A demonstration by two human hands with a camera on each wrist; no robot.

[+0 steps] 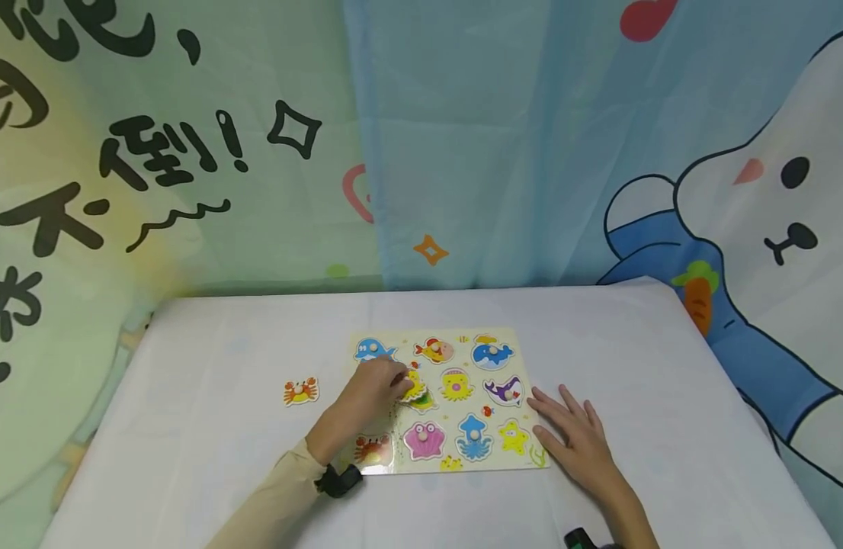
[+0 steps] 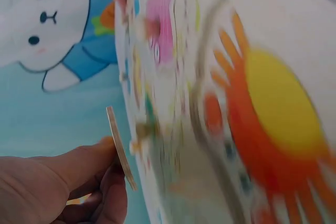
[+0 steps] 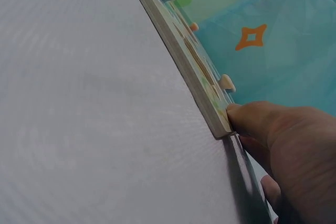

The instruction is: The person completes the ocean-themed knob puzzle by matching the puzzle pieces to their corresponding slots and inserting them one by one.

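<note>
My left hand [image 1: 373,390] pinches a thin wooden puzzle piece [image 1: 415,387], yellow on its face, over the left half of a cream puzzle board [image 1: 456,476]. In the left wrist view the piece [image 2: 122,148] stands edge-on between thumb and fingers, tilted above the board. A green-and-yellow shape [image 1: 423,402] shows partly beneath it. My right hand [image 1: 575,438] lies with fingers spread at the board's right edge; in the right wrist view its thumb [image 3: 252,119] touches the board's corner. The crab picture [image 1: 372,450] at the board's lower left has no knob.
A loose crab piece [image 1: 301,391] lies on the white tablecloth [image 1: 209,427] left of the board. Knobbed sea-animal pieces sit on the board, among them a pink shell [image 1: 424,441], a blue squid [image 1: 473,438] and a whale [image 1: 492,354]. A printed curtain [image 1: 463,152] hangs behind the table.
</note>
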